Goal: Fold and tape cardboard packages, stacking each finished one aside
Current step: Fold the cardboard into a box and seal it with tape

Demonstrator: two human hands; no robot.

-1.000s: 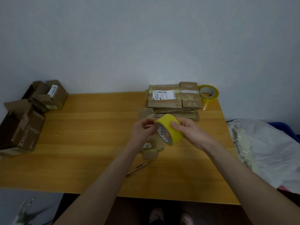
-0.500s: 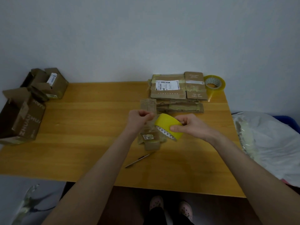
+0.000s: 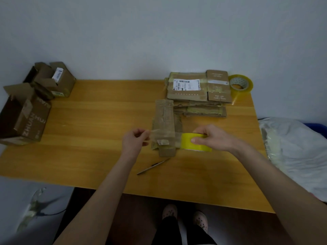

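Note:
A flattened cardboard package (image 3: 164,121) lies lengthwise on the wooden table (image 3: 99,124). My right hand (image 3: 210,137) grips a yellow tape roll (image 3: 194,144) just right of the package. My left hand (image 3: 136,141) pinches the free end of the clear tape strip (image 3: 155,134) at the package's left side. The strip stretches across the package's near part between my two hands. A stack of taped flat packages (image 3: 196,91) sits at the far right of the table.
A second tape roll (image 3: 240,84) stands beside the stack at the back right corner. Two open cardboard boxes (image 3: 26,114) (image 3: 53,80) sit at the left edge. A pen-like tool (image 3: 153,166) lies near the front. A white plastic bag (image 3: 293,149) lies off the table's right side.
My hands moved apart and down: the roll went right, the left hand drew the tape end left, stretching the strip over the package.

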